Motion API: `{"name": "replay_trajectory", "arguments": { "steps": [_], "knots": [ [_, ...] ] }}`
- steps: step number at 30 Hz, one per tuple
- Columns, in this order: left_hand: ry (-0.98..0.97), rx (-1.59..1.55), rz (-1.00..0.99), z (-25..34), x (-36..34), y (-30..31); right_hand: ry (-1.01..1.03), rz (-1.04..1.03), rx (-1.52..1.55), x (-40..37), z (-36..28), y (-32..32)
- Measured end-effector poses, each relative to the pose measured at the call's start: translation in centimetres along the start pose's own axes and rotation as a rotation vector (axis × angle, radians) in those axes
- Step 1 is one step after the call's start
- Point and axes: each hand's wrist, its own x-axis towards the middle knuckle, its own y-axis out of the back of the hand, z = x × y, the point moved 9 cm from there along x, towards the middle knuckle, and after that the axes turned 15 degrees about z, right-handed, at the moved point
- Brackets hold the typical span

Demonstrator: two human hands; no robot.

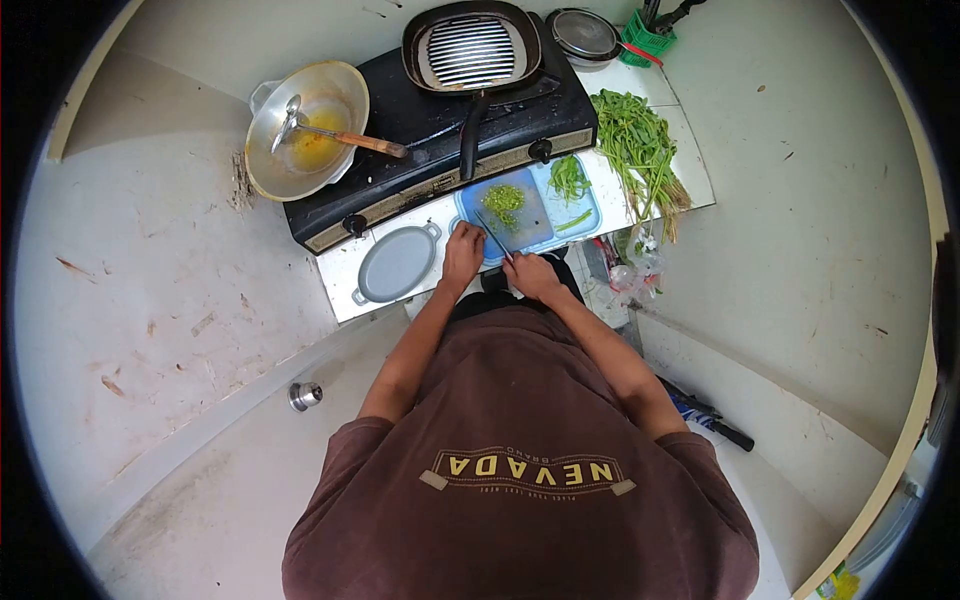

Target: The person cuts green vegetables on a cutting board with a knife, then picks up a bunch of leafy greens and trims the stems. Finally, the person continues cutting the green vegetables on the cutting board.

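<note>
My right hand [535, 276] is closed round the handle of a knife [493, 236], whose blade slants up and left over the blue cutting board [540, 226]. At the board's left edge my left hand [463, 255] has its fingers bent together beside the blade; anything between them is too small to make out. Chopped greens [503, 200] lie in a small heap just beyond the knife. In the board's right section are cut green leaves [569, 180] and a few short stalks [573, 221].
Left of the board lies a grey oval plate [397, 264]. Behind is a black stove [400, 95] bearing a large pan [258, 150] with a ladle and a square grill pan [430, 60]. Leafy greens [635, 140], a lidded pot [585, 36] and a green basket [645, 42] stand at right.
</note>
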Motion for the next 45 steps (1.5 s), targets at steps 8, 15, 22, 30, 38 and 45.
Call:
{"name": "replay_trajectory", "arguments": {
  "steps": [8, 15, 22, 30, 38, 45],
  "knots": [
    [-0.027, 0.012, -0.005, 0.3, 0.0, 0.0, 0.054, 0.053, 0.033, -0.3, 0.0, -0.8],
    [-0.022, 0.016, -0.001, 0.1, -0.2, -0.2, 0.007, -0.006, 0.013, 0.9, -1.0, -0.6],
    [-0.004, 0.013, 0.01, 0.0, -0.2, -0.1, 0.022, 0.011, -0.036, -0.8, 0.1, -0.4],
    [-0.012, 0.024, 0.026, 0.1, -0.3, 0.0, -0.039, -0.027, -0.006, -0.1, -0.3, -0.6],
    [-0.027, 0.023, 0.015, 0.5, -0.3, 0.3, 0.027, 0.008, 0.009, -0.5, -0.2, -0.9],
    [-0.031, 0.018, -0.001, 0.2, -0.3, 0.0, 0.068, 0.046, 0.009, 0.8, -1.1, -1.0]
  ]
}}
